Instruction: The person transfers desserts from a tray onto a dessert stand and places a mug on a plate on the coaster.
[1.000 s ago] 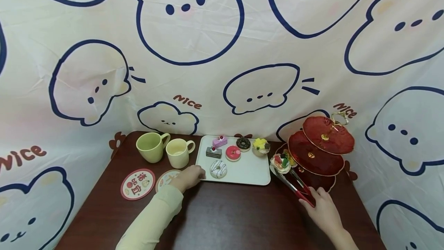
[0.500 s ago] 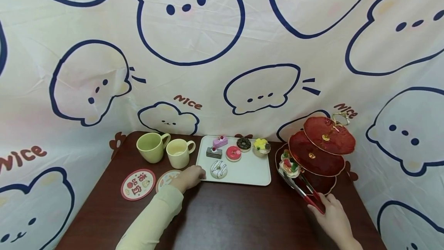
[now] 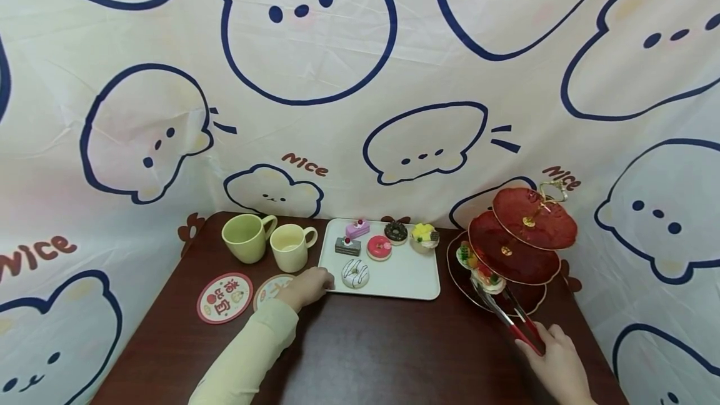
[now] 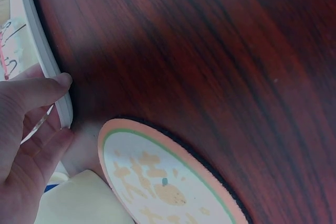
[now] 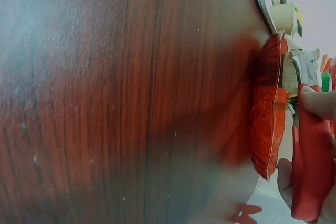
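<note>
At its front left corner, the white tray is held by my left hand; the left wrist view has the thumb and fingers around its rim. My right hand grips the red handles of metal tongs. Their tips are at a fruit-topped cupcake over the bottom plate of a red three-tier stand. A second decorated cupcake sits behind it on that plate, partly hidden. In the right wrist view a red handle lies under the thumb, beside the bottom plate.
The tray carries a white donut, a pink donut, a dark donut, two cake slices and a yellow-topped cupcake. Two green mugs and two round coasters are left of it. A patterned cloth hangs behind.
My right hand, the tongs and the cupcake have moved right and toward me over the bottom plate, showing more of the second cupcake. The left hand and tray stay put.
</note>
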Action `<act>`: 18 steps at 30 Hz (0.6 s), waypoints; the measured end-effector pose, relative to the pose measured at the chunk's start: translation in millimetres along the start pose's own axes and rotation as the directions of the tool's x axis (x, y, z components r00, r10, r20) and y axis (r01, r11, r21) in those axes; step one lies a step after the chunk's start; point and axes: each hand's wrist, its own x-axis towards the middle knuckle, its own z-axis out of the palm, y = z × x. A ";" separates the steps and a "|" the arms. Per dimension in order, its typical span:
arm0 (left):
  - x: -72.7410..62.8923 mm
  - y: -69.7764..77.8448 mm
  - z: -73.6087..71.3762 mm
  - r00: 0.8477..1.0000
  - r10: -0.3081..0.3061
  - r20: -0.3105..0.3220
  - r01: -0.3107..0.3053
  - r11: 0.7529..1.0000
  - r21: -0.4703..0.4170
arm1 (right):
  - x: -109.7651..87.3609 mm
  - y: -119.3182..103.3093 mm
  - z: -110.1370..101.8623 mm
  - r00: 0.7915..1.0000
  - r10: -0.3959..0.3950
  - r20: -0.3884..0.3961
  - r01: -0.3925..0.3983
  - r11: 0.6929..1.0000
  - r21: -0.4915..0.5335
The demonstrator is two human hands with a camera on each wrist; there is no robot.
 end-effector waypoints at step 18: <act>1.3 0.3 -0.3 0.999 -0.025 0.027 0.025 1.000 -0.005 | -2.5 25.5 -4.5 0.991 0.021 -0.130 -0.022 1.000 -0.010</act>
